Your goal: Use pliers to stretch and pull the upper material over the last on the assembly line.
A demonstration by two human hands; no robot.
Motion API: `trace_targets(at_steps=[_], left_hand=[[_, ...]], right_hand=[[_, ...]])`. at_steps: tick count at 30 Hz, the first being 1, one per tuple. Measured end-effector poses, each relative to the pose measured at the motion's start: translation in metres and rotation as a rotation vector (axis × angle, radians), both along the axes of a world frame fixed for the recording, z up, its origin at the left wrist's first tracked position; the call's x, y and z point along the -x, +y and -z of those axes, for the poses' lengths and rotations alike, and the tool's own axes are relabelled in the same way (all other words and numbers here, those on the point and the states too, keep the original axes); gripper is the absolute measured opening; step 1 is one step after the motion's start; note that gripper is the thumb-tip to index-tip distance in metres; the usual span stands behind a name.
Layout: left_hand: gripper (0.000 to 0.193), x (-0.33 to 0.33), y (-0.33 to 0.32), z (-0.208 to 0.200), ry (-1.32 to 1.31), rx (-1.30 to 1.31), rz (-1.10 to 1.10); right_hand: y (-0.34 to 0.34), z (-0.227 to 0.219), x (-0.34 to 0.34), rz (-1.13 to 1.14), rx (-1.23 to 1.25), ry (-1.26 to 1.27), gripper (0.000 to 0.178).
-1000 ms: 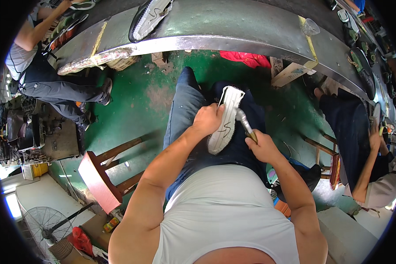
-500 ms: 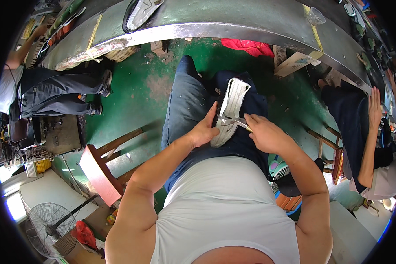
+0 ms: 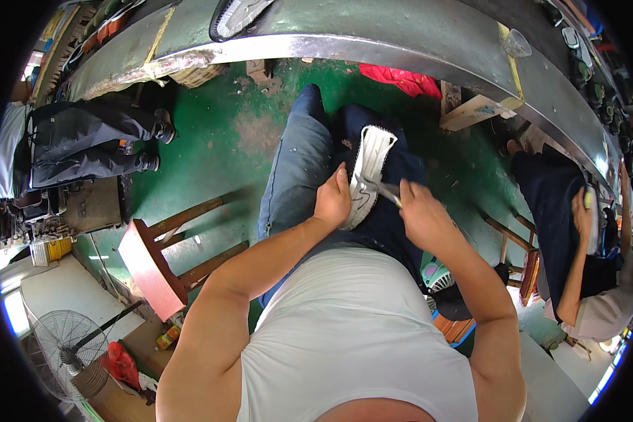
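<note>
A white shoe sole (image 3: 375, 151) with a jagged dark edge lies lengthwise over my right thigh, its near end close to my waist. My left hand (image 3: 333, 197) is closed on the sole's left edge, thumb up along its side. In my right hand (image 3: 427, 214) is a metal hand tool (image 3: 387, 192), gripped by its handle. The tool's head reaches over the middle of the sole; blur hides whether it is pincers or scissors, and whether it touches.
A metal-topped workbench (image 3: 288, 48) runs across ahead, with another shoe sole (image 3: 238, 17) and a clear cup (image 3: 517, 43) on it. Wooden stools (image 3: 151, 271) stand at both sides. One person (image 3: 95, 144) is at left, another (image 3: 577, 232) at right. A fan (image 3: 67, 352) stands behind left.
My left hand's fingers have drawn in along the sole's edge. My right hand has shifted slightly right with the tool. The person at right has lowered a hand.
</note>
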State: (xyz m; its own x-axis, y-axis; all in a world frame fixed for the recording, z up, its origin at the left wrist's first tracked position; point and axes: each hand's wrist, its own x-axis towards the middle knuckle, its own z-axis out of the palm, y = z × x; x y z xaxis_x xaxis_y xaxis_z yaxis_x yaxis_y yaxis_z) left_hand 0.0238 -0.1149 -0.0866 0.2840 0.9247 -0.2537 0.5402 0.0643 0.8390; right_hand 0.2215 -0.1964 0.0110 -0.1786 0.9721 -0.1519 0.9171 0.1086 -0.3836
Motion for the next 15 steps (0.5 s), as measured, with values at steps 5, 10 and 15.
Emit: trace_targets(at_steps=[5, 10, 15], left_hand=[[0.047, 0.002, -0.001, -0.002, -0.129, -0.088, 0.086], [0.051, 0.006, 0.005, -0.005, -0.112, -0.205, 0.264], [0.052, 0.01, 0.007, -0.002, -0.115, -0.271, 0.355]], right_hand=[[0.017, 0.002, 0.003, 0.134, 0.223, -0.098, 0.035], [-0.008, 0.038, 0.001, 0.173, -0.101, 0.071, 0.027], [0.013, 0.007, -0.012, 0.113, 0.034, -0.12, 0.028]])
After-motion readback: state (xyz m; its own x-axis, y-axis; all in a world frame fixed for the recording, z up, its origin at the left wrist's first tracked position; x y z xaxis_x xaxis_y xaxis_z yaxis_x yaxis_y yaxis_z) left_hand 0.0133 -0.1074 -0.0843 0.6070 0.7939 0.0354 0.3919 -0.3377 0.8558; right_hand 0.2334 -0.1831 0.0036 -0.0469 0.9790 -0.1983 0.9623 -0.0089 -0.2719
